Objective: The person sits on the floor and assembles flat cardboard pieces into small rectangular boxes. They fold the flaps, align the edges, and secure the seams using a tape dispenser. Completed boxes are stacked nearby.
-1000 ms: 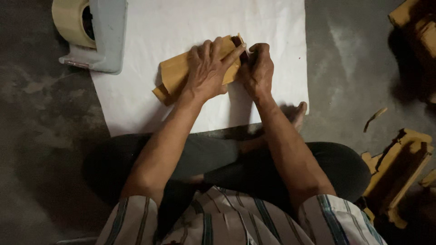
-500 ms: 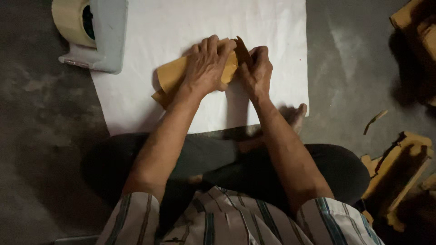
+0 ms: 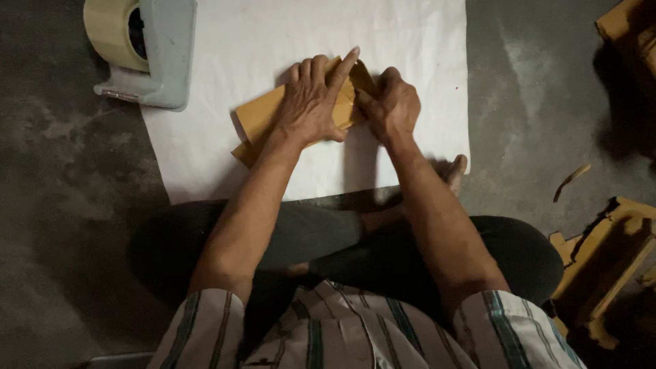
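Looking down from the head camera: seated cross-legged on a grey concrete floor (image 3: 61, 225), dark trousers and a striped shirt (image 3: 355, 331) at bottom of frame, one bare foot (image 3: 454, 171) showing at the near edge of a white paper sheet (image 3: 239, 48).

Centre: brown paper-wrapped parcel (image 3: 263, 119), lying flat near the middle of the white paper sheet, long axis tilted, lower end pointing toward the left of the frame. Left hand (image 3: 311, 102) pressed palm-down over the parcel's middle, fingers spread fairly wide and laid flat, forefinger stretched out to the parcel's upper right corner. Right hand (image 3: 393, 106) just beside it at the parcel's right end, fingers curled narrow, tips pinching a folded flap of the brown wrapping; the two hands nearly touching there.

Upper left: grey tape dispenser (image 3: 160, 55) carrying a roll of pale tape (image 3: 113, 27), resting partly on the sheet's far left corner, well apart from both hands.

Right margin: brown cardboard pieces (image 3: 605, 253) on the floor in shadow, plus a small curled scrap (image 3: 570, 181) lying apart from them; further detail too dark to tell.
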